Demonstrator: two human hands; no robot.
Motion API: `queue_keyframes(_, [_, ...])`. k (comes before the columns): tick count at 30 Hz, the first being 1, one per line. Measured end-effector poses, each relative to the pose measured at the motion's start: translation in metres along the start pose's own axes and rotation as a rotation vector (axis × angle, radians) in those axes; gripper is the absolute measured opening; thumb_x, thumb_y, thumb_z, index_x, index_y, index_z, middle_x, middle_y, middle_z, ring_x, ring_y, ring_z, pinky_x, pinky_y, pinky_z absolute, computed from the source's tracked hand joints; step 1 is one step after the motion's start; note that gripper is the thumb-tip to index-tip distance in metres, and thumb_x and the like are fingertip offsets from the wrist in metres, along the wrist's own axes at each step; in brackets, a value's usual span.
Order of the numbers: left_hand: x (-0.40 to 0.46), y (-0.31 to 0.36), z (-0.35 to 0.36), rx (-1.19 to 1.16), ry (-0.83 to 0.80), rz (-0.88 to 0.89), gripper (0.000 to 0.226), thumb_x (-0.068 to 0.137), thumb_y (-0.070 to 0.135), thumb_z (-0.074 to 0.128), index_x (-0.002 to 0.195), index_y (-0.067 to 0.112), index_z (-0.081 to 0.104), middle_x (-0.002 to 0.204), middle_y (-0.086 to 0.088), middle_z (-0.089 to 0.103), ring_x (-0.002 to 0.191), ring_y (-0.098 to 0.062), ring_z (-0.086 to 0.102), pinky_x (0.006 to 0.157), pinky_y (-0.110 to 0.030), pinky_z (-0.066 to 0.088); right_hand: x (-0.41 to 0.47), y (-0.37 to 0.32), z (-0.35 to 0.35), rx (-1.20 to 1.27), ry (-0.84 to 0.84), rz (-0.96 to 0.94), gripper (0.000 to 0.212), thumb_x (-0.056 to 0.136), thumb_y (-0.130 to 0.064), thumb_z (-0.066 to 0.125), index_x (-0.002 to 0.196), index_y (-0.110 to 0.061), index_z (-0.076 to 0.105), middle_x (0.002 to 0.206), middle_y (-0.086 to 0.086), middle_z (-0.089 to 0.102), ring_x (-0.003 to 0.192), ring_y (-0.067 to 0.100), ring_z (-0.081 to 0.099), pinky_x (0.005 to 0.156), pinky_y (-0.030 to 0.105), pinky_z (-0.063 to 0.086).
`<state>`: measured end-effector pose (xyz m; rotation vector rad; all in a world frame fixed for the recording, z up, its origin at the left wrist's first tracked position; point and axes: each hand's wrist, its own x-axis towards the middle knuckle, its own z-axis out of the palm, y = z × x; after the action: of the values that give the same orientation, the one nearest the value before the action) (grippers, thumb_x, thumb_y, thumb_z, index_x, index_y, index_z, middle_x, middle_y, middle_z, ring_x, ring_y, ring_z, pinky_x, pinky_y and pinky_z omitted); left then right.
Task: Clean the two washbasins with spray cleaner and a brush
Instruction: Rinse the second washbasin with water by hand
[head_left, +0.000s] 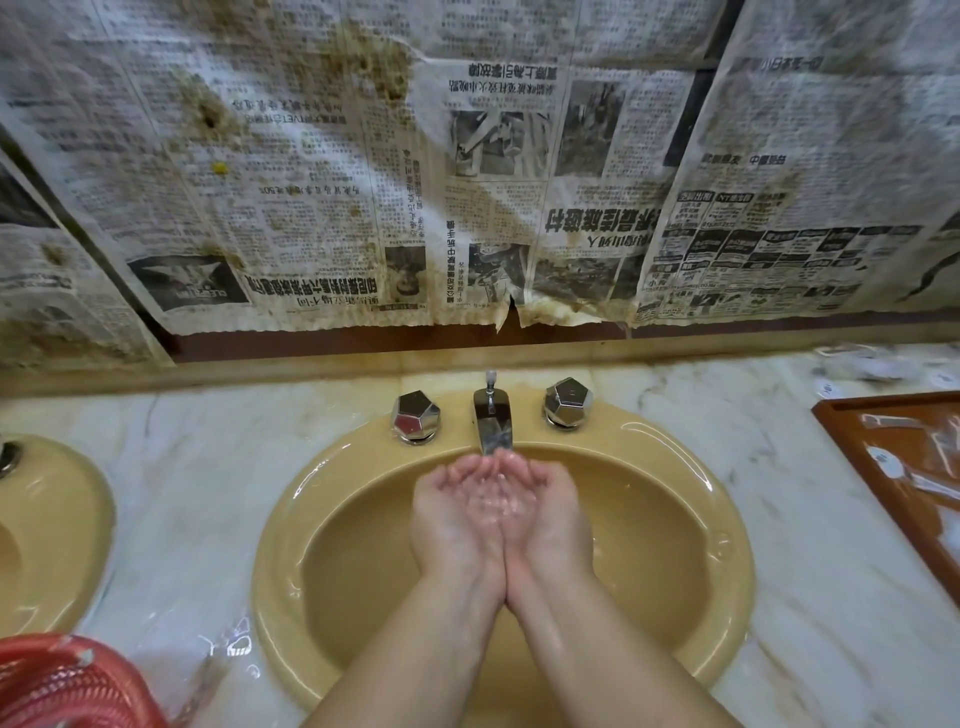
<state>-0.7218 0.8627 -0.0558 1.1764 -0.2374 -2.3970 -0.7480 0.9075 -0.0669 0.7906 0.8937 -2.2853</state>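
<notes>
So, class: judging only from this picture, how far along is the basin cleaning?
Done: unclear; no spray cleaner or brush in view. In hand: left hand and right hand cupped together under the tap, catching water over the middle basin. Left: cannot tell for the second basin, mostly out of view.

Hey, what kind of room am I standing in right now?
Probably a bathroom or washroom: two yellow washbasins set in a marble counter, with a chrome tap and knobs. Newspaper covers the wall behind.

Second washbasin (47, 525) and red basket (62, 686) cut by frame edge
</notes>
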Motion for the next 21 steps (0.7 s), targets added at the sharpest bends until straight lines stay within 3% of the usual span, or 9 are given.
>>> queue_keyframes(3, [0.006, 0.019, 0.044, 0.104, -0.105, 0.090, 0.025, 0.097, 0.010, 0.045, 0.081, 0.003, 0.063, 0.080, -0.015, 0.067, 0.081, -0.029, 0.068, 0.096, -0.039, 0.057, 0.007, -0.023, 0.043, -0.156, -0.056, -0.113, 0.021, 0.089, -0.003, 0.055, 0.095, 0.005, 0.073, 0.094, 0.018, 0.076, 0.084, 0.027, 0.073, 0.091, 0.037, 0.059])
queue_keyframes(5, [0.023, 0.031, 0.062, 0.286, -0.133, 0.199, 0.026, 0.098, 0.009, 0.045, 0.085, 0.001, 0.067, 0.084, -0.013, 0.072, 0.085, -0.026, 0.071, 0.094, -0.037, 0.058, 0.021, -0.037, 0.066, -0.404, -0.074, -0.239, 0.021, 0.090, -0.005, 0.056, 0.086, -0.004, 0.077, 0.090, 0.009, 0.078, 0.085, 0.022, 0.074, 0.088, 0.036, 0.059])
queue_keyframes(7, [0.043, 0.038, 0.060, 0.514, -0.053, 0.292, 0.031, 0.102, 0.012, 0.043, 0.092, 0.002, 0.070, 0.090, -0.011, 0.076, 0.092, -0.023, 0.074, 0.090, -0.034, 0.059, 0.037, -0.046, 0.071, -0.723, -0.021, -0.385, 0.026, 0.091, -0.015, 0.056, 0.076, -0.019, 0.078, 0.087, -0.002, 0.078, 0.090, 0.019, 0.072, 0.088, 0.037, 0.056])
queue_keyframes(9, [0.055, 0.037, 0.041, 0.594, 0.043, 0.288, 0.033, 0.103, 0.014, 0.041, 0.095, 0.003, 0.071, 0.095, -0.012, 0.077, 0.096, -0.023, 0.073, 0.089, -0.031, 0.056, 0.048, -0.050, 0.057, -0.841, 0.094, -0.423, 0.025, 0.089, -0.020, 0.057, 0.074, -0.022, 0.076, 0.089, -0.004, 0.078, 0.093, 0.018, 0.070, 0.079, 0.035, 0.050])
queue_keyframes(13, [0.074, 0.006, -0.004, 0.488, 0.158, 0.125, 0.032, 0.102, 0.009, 0.038, 0.092, 0.003, 0.068, 0.104, -0.015, 0.073, 0.104, -0.027, 0.068, 0.097, -0.033, 0.050, 0.065, -0.027, 0.010, -0.611, 0.226, -0.197, 0.021, 0.090, -0.014, 0.057, 0.084, -0.011, 0.077, 0.092, 0.007, 0.077, 0.081, 0.021, 0.069, 0.069, 0.032, 0.043])
queue_keyframes(17, [0.079, -0.022, -0.014, 0.324, 0.194, -0.019, 0.032, 0.104, 0.014, 0.042, 0.088, 0.002, 0.066, 0.098, -0.021, 0.072, 0.088, -0.032, 0.071, 0.086, -0.041, 0.058, 0.056, 0.003, 0.000, -0.328, 0.203, 0.034, 0.026, 0.093, -0.008, 0.053, 0.070, -0.003, 0.064, 0.056, 0.014, 0.064, 0.045, 0.023, 0.059, 0.048, 0.027, 0.049])
queue_keyframes(21, [0.077, -0.026, -0.015, 0.189, 0.167, -0.060, 0.029, 0.105, 0.017, 0.043, 0.096, -0.002, 0.063, 0.095, -0.024, 0.070, 0.092, -0.037, 0.071, 0.096, -0.047, 0.056, 0.056, 0.005, -0.006, -0.160, 0.205, 0.039, 0.023, 0.097, -0.010, 0.050, 0.079, -0.003, 0.063, 0.062, 0.015, 0.065, 0.048, 0.026, 0.064, 0.051, 0.031, 0.055])
